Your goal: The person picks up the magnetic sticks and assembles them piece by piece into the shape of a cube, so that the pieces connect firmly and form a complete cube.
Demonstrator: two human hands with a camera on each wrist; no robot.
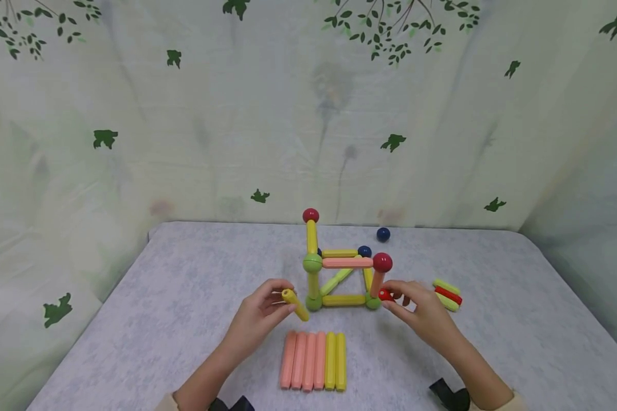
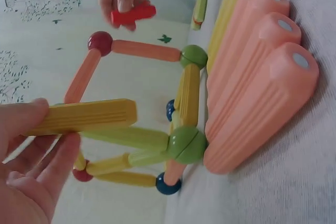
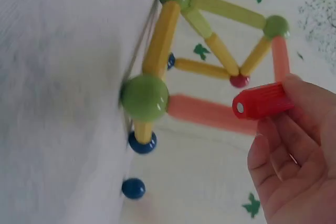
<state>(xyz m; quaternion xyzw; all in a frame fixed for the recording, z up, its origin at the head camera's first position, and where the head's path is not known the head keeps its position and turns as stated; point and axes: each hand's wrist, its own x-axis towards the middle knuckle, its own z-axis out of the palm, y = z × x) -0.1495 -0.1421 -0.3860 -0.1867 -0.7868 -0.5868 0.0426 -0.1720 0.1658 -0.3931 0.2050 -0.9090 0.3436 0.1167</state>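
My left hand (image 1: 257, 314) pinches a yellow magnetic rod (image 1: 296, 305) between thumb and fingers, left of a frame built from rods and balls. On the other side, my right hand (image 1: 423, 308) pinches a short red rod (image 3: 262, 100), apart from the frame in the right wrist view. The frame stands on the table with green balls (image 1: 313, 302) at its lower front corners. A pink rod (image 1: 347, 262) runs across its upper front to a red ball (image 1: 383, 262). From the upper left green ball (image 1: 312, 262), a yellow upright (image 1: 311, 237) rises to another red ball (image 1: 311, 215).
Several pink rods (image 1: 298, 361) and two yellow rods (image 1: 336, 361) lie side by side in front of the frame. A loose blue ball (image 1: 383, 234) sits behind it. Short green and red rods (image 1: 447, 295) lie at the right on the grey table (image 1: 185, 268).
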